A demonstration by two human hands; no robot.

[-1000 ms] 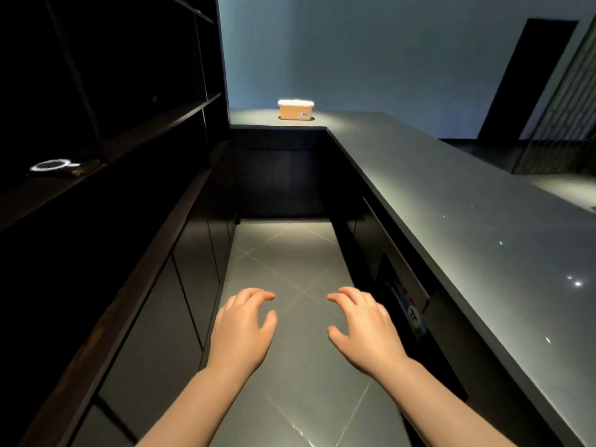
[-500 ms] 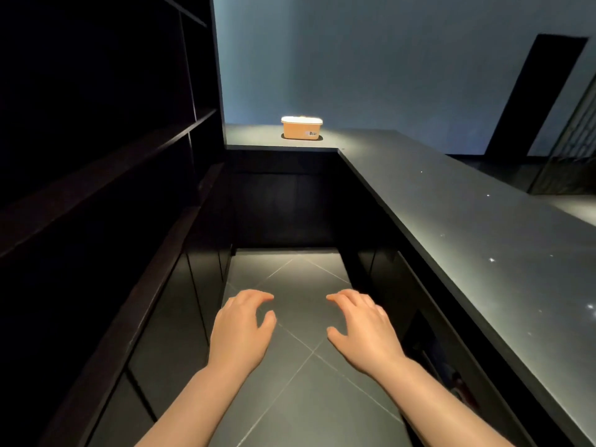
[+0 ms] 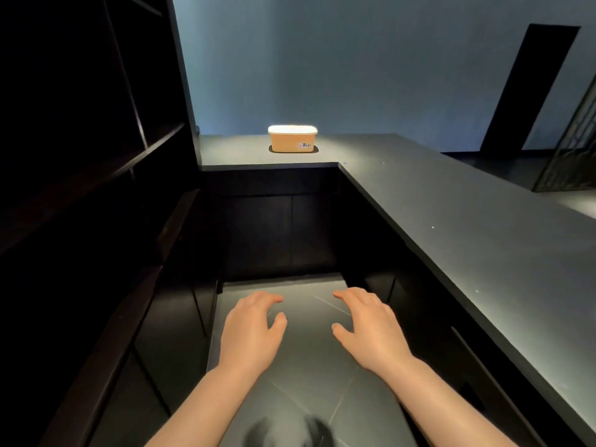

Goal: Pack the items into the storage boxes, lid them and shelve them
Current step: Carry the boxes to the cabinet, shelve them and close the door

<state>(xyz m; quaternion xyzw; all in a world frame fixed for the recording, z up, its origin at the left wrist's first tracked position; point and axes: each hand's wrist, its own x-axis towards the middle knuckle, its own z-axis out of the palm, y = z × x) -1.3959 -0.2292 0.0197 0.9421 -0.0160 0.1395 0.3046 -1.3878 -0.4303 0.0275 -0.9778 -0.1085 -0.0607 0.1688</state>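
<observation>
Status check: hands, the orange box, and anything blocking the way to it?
Left hand and right hand open, holding nothing. Orange box lidded, on the far counter, not shelved. Aisle floor ahead shows no obstacle.

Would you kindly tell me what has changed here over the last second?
The person has walked up the aisle toward the lidded box on the counter, so it looms nearer. The left hand and right hand stayed out front, empty.
</observation>
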